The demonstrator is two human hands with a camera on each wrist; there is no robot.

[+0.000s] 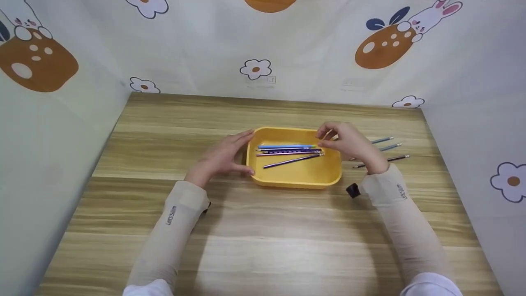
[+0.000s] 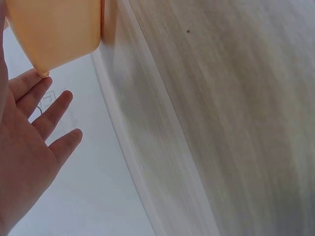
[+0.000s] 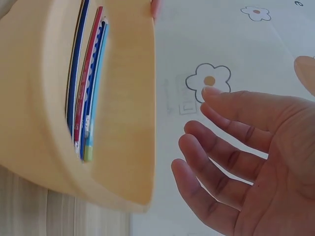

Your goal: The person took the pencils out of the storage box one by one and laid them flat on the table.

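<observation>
A yellow plastic tray (image 1: 294,174) sits on the table with several pencils (image 1: 287,152) lying in it, light blue, dark blue and pink among them. My left hand (image 1: 222,158) rests against the tray's left end, its fingers spread and fairly straight; in the left wrist view fingertips touch the tray (image 2: 64,34) near its rim. Over the tray's right end hovers my right hand (image 1: 347,142). Its fingers are loosely bent with nothing between them in the right wrist view, beside the tray wall (image 3: 123,108) and the pencils (image 3: 88,88).
Several more pencils (image 1: 390,147) lie on the wooden table (image 1: 263,242) right of the tray, partly hidden by my right hand. A patterned white sheet (image 1: 197,53) stands behind and on both sides. A small black piece (image 1: 353,190) shows beside the right sleeve.
</observation>
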